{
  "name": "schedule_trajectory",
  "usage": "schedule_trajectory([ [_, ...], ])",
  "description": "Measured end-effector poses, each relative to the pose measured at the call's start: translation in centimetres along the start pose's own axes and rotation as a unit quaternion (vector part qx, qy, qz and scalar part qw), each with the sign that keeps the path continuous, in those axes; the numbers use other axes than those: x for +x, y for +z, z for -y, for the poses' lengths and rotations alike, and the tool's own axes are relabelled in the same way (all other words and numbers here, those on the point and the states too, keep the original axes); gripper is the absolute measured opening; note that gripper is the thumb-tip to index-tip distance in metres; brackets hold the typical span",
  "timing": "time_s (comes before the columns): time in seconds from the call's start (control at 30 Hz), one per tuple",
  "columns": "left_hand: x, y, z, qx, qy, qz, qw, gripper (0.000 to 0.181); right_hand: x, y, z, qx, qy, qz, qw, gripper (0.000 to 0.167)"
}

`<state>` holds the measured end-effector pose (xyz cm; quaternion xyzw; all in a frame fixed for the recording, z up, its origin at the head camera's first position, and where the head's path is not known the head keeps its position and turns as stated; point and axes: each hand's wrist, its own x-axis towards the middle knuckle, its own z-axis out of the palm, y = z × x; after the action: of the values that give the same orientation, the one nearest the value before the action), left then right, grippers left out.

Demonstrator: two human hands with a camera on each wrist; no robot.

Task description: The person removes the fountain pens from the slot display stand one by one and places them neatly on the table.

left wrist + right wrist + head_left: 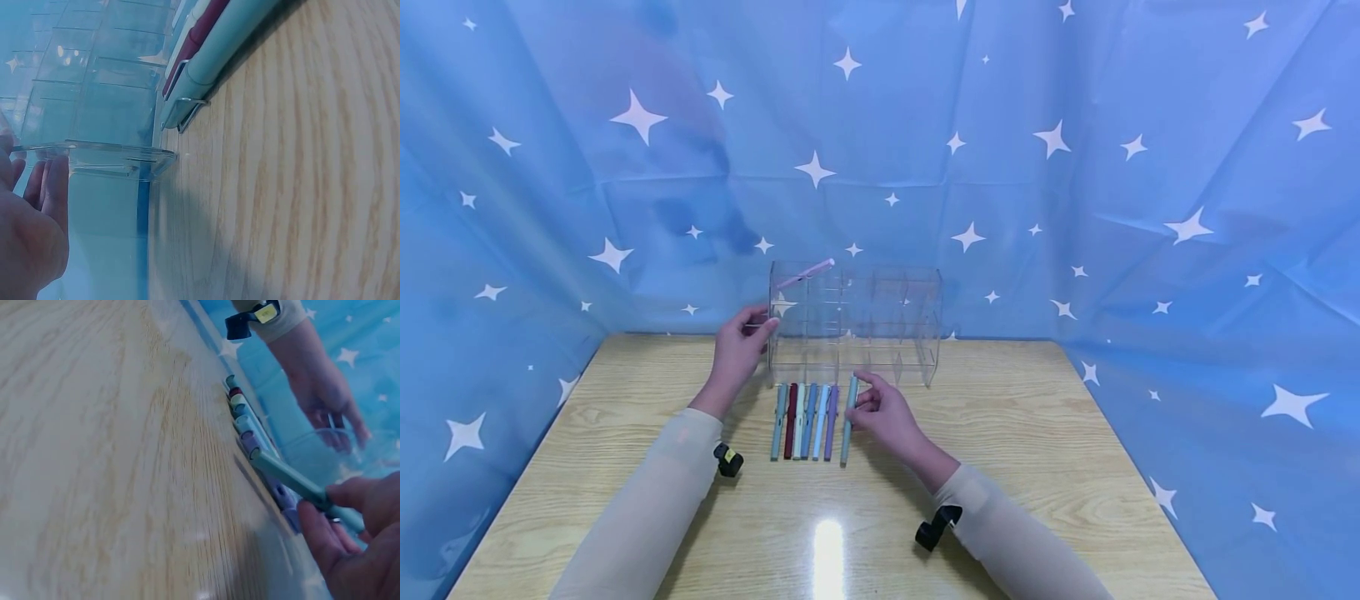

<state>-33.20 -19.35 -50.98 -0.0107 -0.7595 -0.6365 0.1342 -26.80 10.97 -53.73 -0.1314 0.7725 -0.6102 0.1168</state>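
A clear plastic organizer [857,332] with several compartments stands at the back of the table. My left hand [741,346] grips its left side wall, thumb in front and fingers behind; in the left wrist view the fingers [55,187] touch that wall. My right hand [887,414] pinches a teal pen [848,433], tilted, with one end near the table; the right wrist view shows this pen [290,477] between thumb and fingers. Left of it lies a row of capped pens, including a dark red pen [790,421] and a purple pen [831,423]. A lilac pen [808,272] leans in the organizer's upper left compartment.
The wooden table [1037,467] extends in front of the organizer and to both sides. A blue curtain [1000,167] with white stars hangs close behind the organizer. Black wrist cameras [938,527] sit on both sleeves.
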Motion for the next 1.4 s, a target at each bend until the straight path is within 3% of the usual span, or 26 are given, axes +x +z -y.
schedule_trajectory([
  [0.9, 0.1, 0.1, 0.2, 0.006, 0.001, -0.002, 1.0, 0.047, 1.4, 1.1, -0.3, -0.068, 0.05, -0.003, 0.9964, 0.078],
  [1.4, 0.1, 0.1, 0.0, 0.017, -0.006, -0.003, 0.9998, 0.046, 1.6, 1.5, -0.2, -0.096, 0.049, -0.013, 0.9941, 0.073],
])
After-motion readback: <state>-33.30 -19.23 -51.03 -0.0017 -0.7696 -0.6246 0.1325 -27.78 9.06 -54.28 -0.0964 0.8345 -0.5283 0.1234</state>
